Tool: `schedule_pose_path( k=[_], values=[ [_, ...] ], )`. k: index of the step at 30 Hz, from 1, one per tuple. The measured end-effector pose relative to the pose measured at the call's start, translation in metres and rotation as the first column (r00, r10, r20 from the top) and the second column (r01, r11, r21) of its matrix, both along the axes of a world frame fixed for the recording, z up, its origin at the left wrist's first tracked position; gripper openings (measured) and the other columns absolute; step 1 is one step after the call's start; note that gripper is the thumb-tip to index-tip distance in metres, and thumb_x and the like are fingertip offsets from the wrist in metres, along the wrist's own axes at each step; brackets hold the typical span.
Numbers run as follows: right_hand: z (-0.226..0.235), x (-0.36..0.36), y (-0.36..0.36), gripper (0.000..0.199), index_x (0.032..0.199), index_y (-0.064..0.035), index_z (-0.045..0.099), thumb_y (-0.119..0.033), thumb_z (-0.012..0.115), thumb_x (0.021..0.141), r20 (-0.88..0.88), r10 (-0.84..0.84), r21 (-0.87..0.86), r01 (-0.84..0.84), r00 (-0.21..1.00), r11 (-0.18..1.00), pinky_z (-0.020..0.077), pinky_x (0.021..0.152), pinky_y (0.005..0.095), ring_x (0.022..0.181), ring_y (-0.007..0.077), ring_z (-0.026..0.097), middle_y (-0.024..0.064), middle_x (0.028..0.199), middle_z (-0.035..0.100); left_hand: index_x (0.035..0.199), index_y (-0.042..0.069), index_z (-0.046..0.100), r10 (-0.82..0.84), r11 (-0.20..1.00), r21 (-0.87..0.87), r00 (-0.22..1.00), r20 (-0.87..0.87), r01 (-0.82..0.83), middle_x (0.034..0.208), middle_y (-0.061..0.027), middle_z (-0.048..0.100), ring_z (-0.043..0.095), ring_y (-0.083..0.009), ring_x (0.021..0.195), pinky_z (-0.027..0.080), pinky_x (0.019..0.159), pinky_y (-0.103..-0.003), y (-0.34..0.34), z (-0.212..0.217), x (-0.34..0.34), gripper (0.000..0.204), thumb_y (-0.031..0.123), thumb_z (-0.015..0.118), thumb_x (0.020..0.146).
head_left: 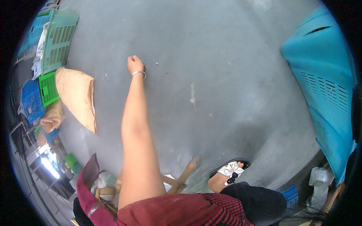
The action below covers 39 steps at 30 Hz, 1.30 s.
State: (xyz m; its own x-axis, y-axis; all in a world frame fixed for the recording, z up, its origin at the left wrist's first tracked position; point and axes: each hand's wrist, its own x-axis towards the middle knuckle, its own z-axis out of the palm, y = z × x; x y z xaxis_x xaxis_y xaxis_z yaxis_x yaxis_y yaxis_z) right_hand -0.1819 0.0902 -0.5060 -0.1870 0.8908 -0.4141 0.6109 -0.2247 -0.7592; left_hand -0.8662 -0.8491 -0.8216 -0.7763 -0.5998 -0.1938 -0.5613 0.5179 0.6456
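Note:
My left arm, bare to a dark red sleeve, stretches forward over the grey floor (169,98). At its end my left hand (134,64) is closed, its fingers curled in. What they hold, if anything, is hidden. A silver bangle (138,74) circles the wrist. Small pale and dark bits (157,63) lie on the floor just right of the hand. My right hand does not show. To the left of the arm, a folded tan sack (77,96) lies on the floor.
Pale green (60,39), bright green (49,88) and blue crates (32,100) line the left side. A large blue perforated crate (324,83) stands at right. Below are wooden legs (185,176), maroon fabric (87,186) and a sandalled foot (228,174). A whitish plastic bag (320,182) sits lower right.

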Motion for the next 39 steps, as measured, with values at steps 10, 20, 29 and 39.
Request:
schedule_pose_path(
  k=[10, 20, 29, 39],
  values=[
    [-0.018, -0.007, 0.014, 0.032, 0.112, -0.0098, 0.058, -0.034, 0.054, 0.092, -0.026, -0.141, 0.031, 0.142, 0.99, 0.989, 0.0377, 0.06, 0.0283, 0.074, 0.0118, 0.051, -0.0003, 0.094, 0.058, 0.108, 0.003, 0.059, -0.301, 0.64, -0.589, 0.866, 0.4, 0.494, 0.113, -0.021, 0.062, 0.062, -0.0421, 0.099, 0.05, 0.085, -0.05, 0.021, 0.004, 0.0, 0.033, 0.029, 0.042, 0.096],
    [-0.038, -0.015, 0.017, 0.031, 0.111, -0.0091, 0.058, -0.034, 0.054, 0.092, -0.083, -0.233, 0.058, 0.239, 0.969, 0.969, 0.037, 0.059, 0.0284, 0.073, 0.0114, 0.051, -0.001, 0.091, 0.056, 0.102, 0.005, 0.052, -0.495, 0.563, -0.566, 0.794, 0.354, 0.603, 0.103, -0.0193, 0.063, 0.065, -0.0394, 0.088, 0.053, 0.076, -0.049, 0.057, 0.004, 0.051, 0.02, 0.022, 0.045, 0.097],
    [0.018, 0.051, 0.111, 0.042, 0.121, -0.0014, 0.057, -0.032, 0.052, 0.092, 0.008, 0.261, 0.066, -0.261, 0.965, 0.963, 0.0455, 0.079, 0.0356, 0.094, 0.0236, 0.059, 0.0104, 0.107, 0.062, 0.102, -0.003, 0.058, -0.433, 0.801, -0.355, 0.876, 0.212, 0.482, 0.102, -0.0271, 0.064, 0.061, -0.0457, 0.094, 0.049, 0.082, -0.051, 0.024, -0.06, 0.059, 0.031, 0.024, 0.043, 0.096],
    [-0.013, -0.147, -0.138, 0.062, 0.131, -0.0039, 0.047, -0.052, 0.054, 0.092, -0.035, -0.236, 0.086, 0.238, 0.971, 0.967, 0.0451, 0.087, 0.0419, 0.1, 0.0264, 0.061, 0.0141, 0.12, 0.059, 0.076, 0.01, 0.039, -0.359, -0.195, 0.967, 0.93, 0.085, -0.163, 0.068, 0.0013, 0.04, 0.032, -0.0056, 0.046, 0.029, 0.033, -0.018, 0.198, 0.05, 0.184, 0.03, 0.021, 0.04, 0.103]
  ],
)
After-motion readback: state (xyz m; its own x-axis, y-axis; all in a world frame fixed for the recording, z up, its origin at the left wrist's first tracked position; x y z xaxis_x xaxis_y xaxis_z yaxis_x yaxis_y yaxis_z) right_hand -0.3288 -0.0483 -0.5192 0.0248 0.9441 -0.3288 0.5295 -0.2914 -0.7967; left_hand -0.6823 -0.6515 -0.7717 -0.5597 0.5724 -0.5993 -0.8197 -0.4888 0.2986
